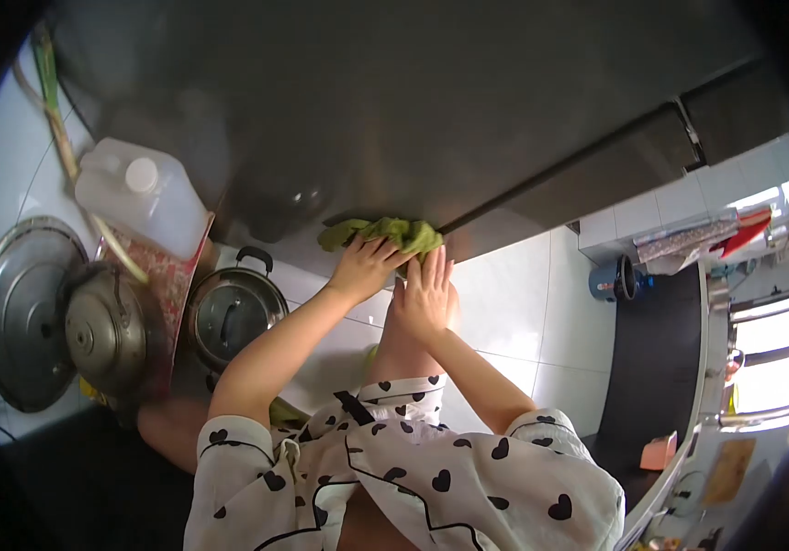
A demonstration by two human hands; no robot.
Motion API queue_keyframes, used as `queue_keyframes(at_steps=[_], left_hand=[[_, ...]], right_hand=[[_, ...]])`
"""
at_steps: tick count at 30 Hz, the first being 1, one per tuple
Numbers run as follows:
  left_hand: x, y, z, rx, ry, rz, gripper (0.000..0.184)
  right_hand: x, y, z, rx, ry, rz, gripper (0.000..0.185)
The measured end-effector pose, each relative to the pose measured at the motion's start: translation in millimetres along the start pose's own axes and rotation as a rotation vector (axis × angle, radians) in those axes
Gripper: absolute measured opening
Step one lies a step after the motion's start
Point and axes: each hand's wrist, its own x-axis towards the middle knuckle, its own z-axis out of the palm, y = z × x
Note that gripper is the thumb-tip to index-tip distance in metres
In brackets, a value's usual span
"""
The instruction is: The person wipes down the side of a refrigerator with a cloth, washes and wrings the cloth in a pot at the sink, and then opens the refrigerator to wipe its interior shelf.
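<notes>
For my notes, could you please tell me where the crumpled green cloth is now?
In the head view, the crumpled green cloth is just above centre, under the left hand and by the right hand, against the glossy dark-grey panel.

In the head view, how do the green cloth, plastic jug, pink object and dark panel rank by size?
1. Dark panel
2. Plastic jug
3. Green cloth, partly covered
4. Pink object

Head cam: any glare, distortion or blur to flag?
Head view: fisheye bends the edges, corners go black; head view: window at right blown out, dark glossy panel dim with small glints; head view: green cloth, left hand and right hand readable, no obvious motion blur.
</notes>
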Motion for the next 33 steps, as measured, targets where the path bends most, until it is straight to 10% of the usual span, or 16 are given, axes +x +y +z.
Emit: queue_keyframes(at_steps=[11, 28, 33], left_hand=[[166, 39, -127, 0.155, 0.294, 0.094, 0.049], [88, 36, -60, -0.013, -0.092, 0.357, 0.054], [130, 44, -90, 0.065, -0.057, 0.401, 0.056]], right_hand=[[84, 9, -146, -0.036, 0.81, -0.159, 0.055], [-4, 32, -43, 0.106, 0.212, 0.103, 0.075], [18, 48, -78, 0.016, 0.441, 0.035, 0.071]])
